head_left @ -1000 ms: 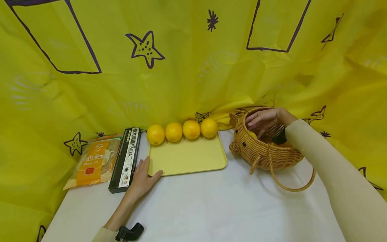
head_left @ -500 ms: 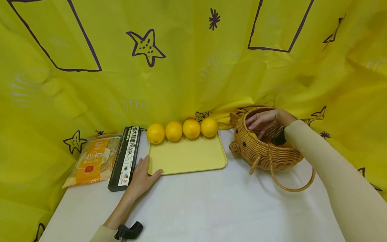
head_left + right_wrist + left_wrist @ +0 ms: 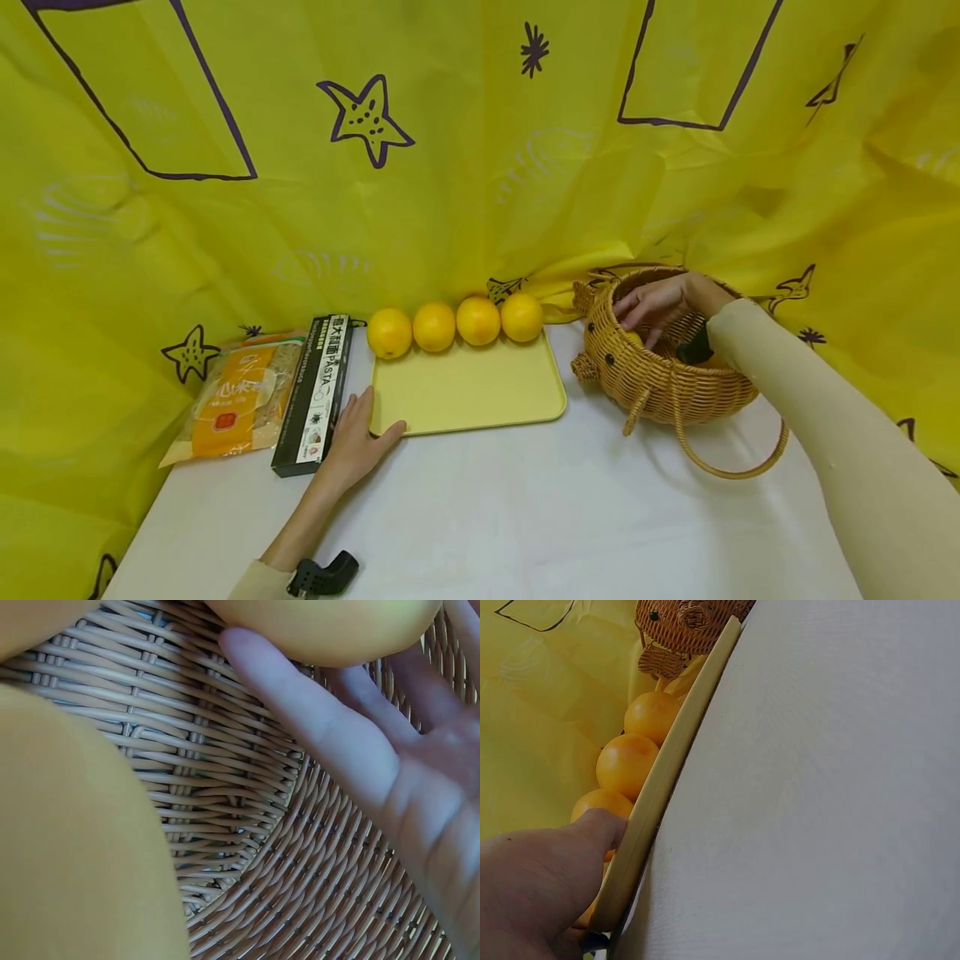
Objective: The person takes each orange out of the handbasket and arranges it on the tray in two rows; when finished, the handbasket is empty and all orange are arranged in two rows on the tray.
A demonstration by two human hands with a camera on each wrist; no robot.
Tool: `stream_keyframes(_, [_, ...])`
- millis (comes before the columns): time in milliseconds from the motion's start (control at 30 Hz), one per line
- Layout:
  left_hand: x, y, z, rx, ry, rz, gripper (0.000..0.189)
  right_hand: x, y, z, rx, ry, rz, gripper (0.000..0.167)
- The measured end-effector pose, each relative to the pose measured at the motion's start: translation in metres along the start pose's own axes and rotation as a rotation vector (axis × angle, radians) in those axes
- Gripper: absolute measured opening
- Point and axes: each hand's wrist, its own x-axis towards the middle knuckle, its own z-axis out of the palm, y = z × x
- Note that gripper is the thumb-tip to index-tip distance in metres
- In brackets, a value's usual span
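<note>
My left hand point(image 3: 352, 446) lies at the near left corner of a pale yellow tray point(image 3: 468, 396). Its fingers are straight along the tray's left side, and the thumb point(image 3: 604, 825) touches the rim. Down inside a pig-shaped wicker basket point(image 3: 675, 396) is my right hand point(image 3: 663, 300). There its thumb point(image 3: 300, 697) and fingers are around an orange point(image 3: 330, 626); the far side of the fruit is hidden. Another orange point(image 3: 75, 832) lies close by in the basket, and part of one more shows at the upper left of the right wrist view.
Several oranges point(image 3: 478, 321) stand in a row along the tray's back edge. Left of the tray lie a black pasta box point(image 3: 313, 396) and an orange-labelled clear food bag point(image 3: 240, 396). The basket's handle point(image 3: 735, 475) hangs toward the front. A yellow curtain point(image 3: 450, 208) rises behind the table.
My right hand has sunk very slightly in the basket, its fingers closer about the orange. My left hand and the tray stay put; the whole view shifts a little.
</note>
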Motion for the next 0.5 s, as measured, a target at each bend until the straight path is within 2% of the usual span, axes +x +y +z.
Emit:
stream_keyframes(200, [-0.0002, -0.0008, -0.0003, 0.0, 0.006, 0.002, 0.091, 0.0024, -0.002, -0.0004, 0.009, -0.049, 0.006, 0.046])
stream_keyframes(500, [-0.0019, 0.001, 0.0005, 0.004, 0.018, 0.004, 0.09, 0.0038, -0.0035, 0.0019, -0.035, 0.005, 0.029, 0.054])
